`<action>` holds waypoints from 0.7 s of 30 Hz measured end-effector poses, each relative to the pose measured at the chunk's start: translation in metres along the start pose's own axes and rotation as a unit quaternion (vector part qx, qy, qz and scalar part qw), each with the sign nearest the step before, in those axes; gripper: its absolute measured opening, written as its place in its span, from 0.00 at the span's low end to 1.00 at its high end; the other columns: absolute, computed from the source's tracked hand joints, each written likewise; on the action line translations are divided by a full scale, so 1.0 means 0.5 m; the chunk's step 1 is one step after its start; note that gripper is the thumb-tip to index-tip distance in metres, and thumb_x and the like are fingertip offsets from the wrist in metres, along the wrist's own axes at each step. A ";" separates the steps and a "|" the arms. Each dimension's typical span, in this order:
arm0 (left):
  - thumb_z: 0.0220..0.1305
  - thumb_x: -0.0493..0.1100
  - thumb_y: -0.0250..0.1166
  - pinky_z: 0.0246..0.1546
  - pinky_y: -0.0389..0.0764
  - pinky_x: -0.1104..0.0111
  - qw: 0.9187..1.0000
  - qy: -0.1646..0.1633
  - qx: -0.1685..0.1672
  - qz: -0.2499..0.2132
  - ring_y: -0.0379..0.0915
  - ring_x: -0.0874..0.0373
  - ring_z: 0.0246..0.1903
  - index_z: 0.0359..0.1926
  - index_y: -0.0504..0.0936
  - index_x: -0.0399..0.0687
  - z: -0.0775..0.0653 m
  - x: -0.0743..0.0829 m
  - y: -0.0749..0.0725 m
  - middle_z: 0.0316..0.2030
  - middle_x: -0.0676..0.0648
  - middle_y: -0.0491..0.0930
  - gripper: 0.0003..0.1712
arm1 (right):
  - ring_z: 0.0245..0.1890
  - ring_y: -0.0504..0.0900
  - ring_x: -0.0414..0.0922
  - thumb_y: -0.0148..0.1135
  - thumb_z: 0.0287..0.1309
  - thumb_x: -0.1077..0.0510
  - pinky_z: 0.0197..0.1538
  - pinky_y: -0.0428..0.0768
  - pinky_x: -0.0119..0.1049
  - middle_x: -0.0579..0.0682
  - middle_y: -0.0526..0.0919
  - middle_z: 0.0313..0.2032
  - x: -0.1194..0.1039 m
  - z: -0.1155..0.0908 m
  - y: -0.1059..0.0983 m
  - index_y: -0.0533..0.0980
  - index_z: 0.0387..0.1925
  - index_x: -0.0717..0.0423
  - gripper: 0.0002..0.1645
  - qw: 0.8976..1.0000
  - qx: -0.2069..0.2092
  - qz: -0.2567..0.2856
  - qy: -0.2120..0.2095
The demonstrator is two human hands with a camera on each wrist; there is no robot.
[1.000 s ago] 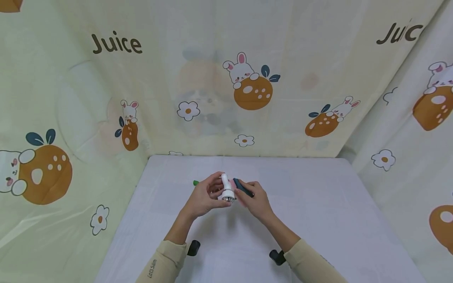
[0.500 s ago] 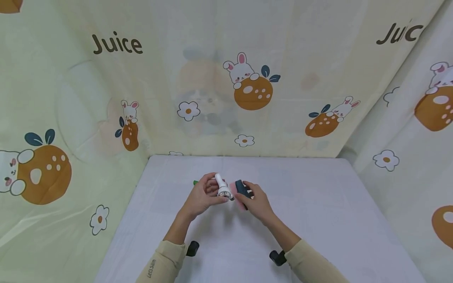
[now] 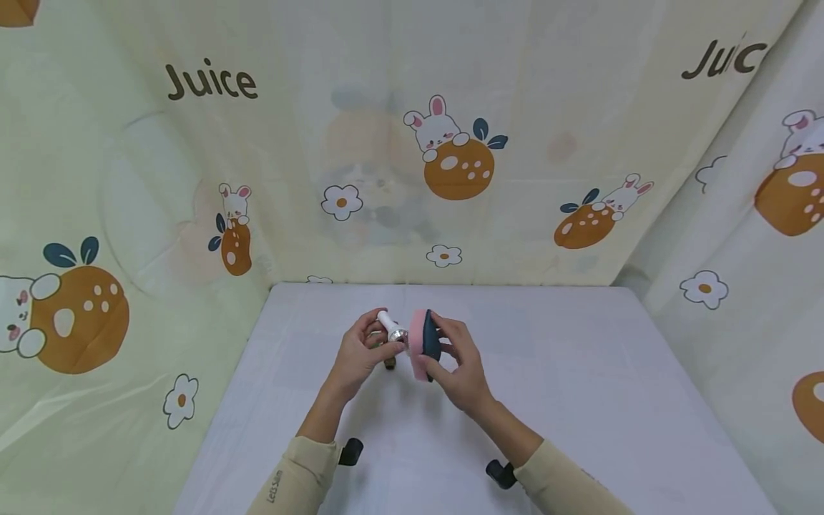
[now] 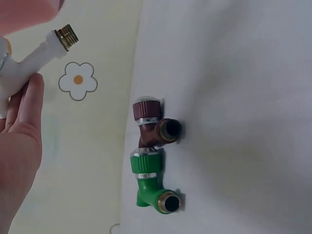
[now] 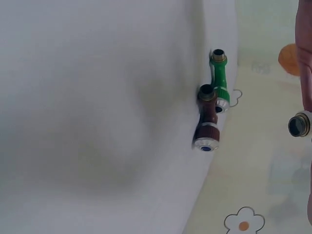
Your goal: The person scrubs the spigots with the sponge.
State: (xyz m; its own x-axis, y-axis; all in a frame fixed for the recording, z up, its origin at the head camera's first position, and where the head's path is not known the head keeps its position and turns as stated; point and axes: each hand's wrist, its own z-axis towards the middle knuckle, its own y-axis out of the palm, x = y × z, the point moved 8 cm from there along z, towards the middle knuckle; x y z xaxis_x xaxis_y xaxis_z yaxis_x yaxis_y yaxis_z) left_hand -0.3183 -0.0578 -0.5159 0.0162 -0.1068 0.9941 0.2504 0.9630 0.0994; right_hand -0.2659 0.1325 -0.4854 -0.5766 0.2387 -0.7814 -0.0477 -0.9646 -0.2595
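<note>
My left hand [image 3: 355, 361] holds a white angle valve [image 3: 387, 321] above the table, thumb near its chrome end. In the left wrist view, the brass-threaded outlet of the white valve [image 4: 36, 58] sticks out beyond the fingers. My right hand [image 3: 465, 366] grips a sponge [image 3: 418, 345] with a pink pad and a dark blue back. The pink face is turned to the valve's chrome end, at or very near it. A brown angle valve [image 4: 148, 124] and a green angle valve [image 4: 149, 181] lie side by side on the table.
A white cloth covers the table [image 3: 547, 400]. Behind it hangs a printed curtain [image 3: 515, 236], with more curtain at both sides. A black wrist camera [image 3: 350, 452] shows at the left cuff and another black camera [image 3: 501, 473] at the right.
The valve has tilted to the left, its chrome end swinging toward the sponge. My right hand has turned the sponge more upright, with its pink face to the valve.
</note>
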 end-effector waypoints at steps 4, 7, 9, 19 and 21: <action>0.61 0.36 0.76 0.43 0.85 0.74 1.000 0.007 -0.005 -0.006 0.80 0.50 0.55 0.74 0.68 0.49 -0.002 0.004 0.004 0.57 0.42 0.77 0.42 | 0.61 0.75 0.49 0.74 0.57 0.64 0.60 0.82 0.32 0.56 0.74 0.62 -0.022 0.001 0.010 0.70 0.74 0.55 0.43 0.998 0.000 -0.047 -0.039; 0.67 0.39 0.72 0.46 0.86 0.72 1.000 0.006 -0.003 -0.002 0.81 0.55 0.52 0.74 0.69 0.49 -0.001 -0.001 0.002 0.56 0.43 0.78 0.37 | 0.60 0.75 0.49 0.75 0.58 0.62 0.59 0.82 0.31 0.56 0.74 0.61 -0.028 0.003 0.014 0.71 0.74 0.55 0.42 0.996 0.001 -0.073 -0.043; 0.74 0.42 0.66 0.50 0.87 0.67 1.000 0.009 0.006 0.003 0.83 0.57 0.50 0.73 0.71 0.50 0.000 -0.002 -0.002 0.54 0.42 0.80 0.30 | 0.60 0.74 0.49 0.75 0.58 0.61 0.59 0.83 0.33 0.55 0.74 0.62 -0.027 0.005 0.013 0.71 0.73 0.54 0.42 0.996 0.003 -0.084 -0.038; 0.69 0.43 0.71 0.49 0.88 0.51 0.994 0.037 0.105 0.008 0.86 0.56 0.39 0.57 0.82 0.48 0.007 0.001 -0.040 0.45 0.46 0.88 0.17 | 0.61 0.76 0.50 0.75 0.60 0.61 0.56 0.87 0.49 0.56 0.75 0.62 -0.004 0.003 0.000 0.71 0.74 0.52 0.42 0.995 0.022 -0.094 -0.004; 0.68 0.43 0.72 0.48 0.88 0.53 0.992 0.037 0.120 0.015 0.86 0.57 0.39 0.57 0.83 0.49 0.006 0.002 -0.043 0.43 0.47 0.88 0.18 | 0.61 0.76 0.50 0.74 0.59 0.62 0.57 0.87 0.48 0.56 0.74 0.62 -0.003 0.001 0.000 0.70 0.74 0.52 0.42 0.996 0.027 -0.084 -0.006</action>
State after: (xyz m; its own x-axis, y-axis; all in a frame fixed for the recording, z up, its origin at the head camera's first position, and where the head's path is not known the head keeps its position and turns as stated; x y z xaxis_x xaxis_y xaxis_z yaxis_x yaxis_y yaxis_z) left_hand -0.3265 -0.0779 -0.5169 0.0940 -0.0876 0.9917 0.0107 0.9962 0.0869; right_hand -0.2654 0.1322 -0.4842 -0.5662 0.3957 -0.7231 -0.1878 -0.9161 -0.3543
